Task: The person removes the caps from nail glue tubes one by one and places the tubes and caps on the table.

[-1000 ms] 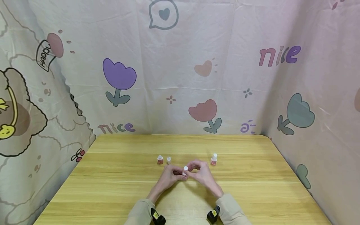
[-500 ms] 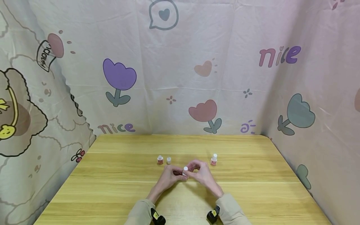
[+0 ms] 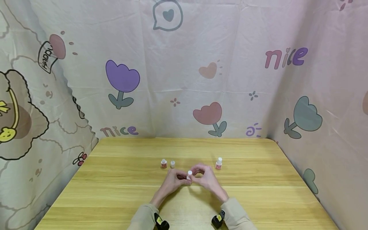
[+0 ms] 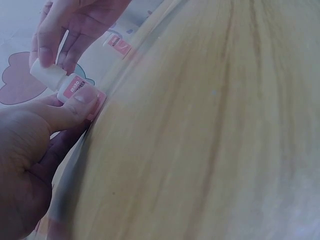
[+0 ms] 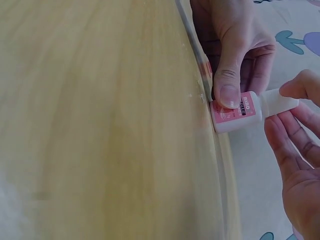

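Near the middle of the table, my left hand [image 3: 173,179] grips the body of a small white glue bottle [image 5: 249,117] with a pink label. The left thumb lies across that label. My right hand [image 3: 208,177] pinches the bottle's white cap [image 5: 278,102] between thumb and fingers. In the head view the bottle stands upright with the cap on top. Beyond the left hand are another small bottle [image 3: 164,164], with no tall cap on it, and a loose white cap [image 3: 172,164]. A third, capped bottle [image 3: 218,164] stands beyond the right hand.
The wooden table [image 3: 129,195] reaches back to a patterned cloth [image 3: 172,111], which hangs behind it and at both sides. Black wrist cameras are strapped over the beige sleeves [image 3: 143,217].
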`<state>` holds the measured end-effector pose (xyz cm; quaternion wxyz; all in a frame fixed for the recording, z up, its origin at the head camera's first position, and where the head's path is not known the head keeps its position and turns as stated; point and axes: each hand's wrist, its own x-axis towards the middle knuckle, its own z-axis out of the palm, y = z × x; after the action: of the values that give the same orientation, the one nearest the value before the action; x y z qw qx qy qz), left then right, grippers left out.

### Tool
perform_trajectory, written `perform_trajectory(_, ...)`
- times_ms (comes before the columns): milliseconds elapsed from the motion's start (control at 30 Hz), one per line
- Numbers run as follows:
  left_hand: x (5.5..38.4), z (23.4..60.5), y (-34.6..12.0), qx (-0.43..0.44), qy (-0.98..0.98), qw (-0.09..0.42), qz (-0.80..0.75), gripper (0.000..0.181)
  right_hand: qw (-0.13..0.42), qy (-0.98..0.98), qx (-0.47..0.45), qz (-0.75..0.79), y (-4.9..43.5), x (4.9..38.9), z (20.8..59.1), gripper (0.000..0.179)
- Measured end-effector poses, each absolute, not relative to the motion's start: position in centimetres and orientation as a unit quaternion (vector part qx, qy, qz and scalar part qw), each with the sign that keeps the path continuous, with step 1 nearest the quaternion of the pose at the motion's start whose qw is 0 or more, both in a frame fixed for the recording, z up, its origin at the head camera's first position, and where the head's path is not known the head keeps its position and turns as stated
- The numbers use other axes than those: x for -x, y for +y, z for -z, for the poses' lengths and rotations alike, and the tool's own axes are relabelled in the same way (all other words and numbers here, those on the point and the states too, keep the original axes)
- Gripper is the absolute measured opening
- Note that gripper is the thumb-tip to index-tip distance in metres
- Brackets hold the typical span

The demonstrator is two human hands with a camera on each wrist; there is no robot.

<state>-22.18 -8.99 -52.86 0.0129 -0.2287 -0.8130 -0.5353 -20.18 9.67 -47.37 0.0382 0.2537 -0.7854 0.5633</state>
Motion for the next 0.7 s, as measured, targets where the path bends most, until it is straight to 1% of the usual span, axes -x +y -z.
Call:
perform_trajectory(167, 22.2, 52.91, -9.13, 0.23, -0.811, 0.012, 0.537, 0.015, 0.037, -0.786, -0.249, -0.565, 9.65, 19.77, 46.83, 0.015)
perform_trajectory(500, 22.26, 52.95, -9.44, 0.25, -0.792, 0.006, 0.556, 0.017, 0.055, -0.787, -0.247, -0.563, 9.7, 19.71, 46.88, 0.017)
perform_trajectory(700, 22.36, 53.05, -9.48, 0.254, -0.794, 0.013, 0.552, 0.018, 0.048, -0.788, -0.246, -0.563, 9.66, 19.65, 46.7, 0.015)
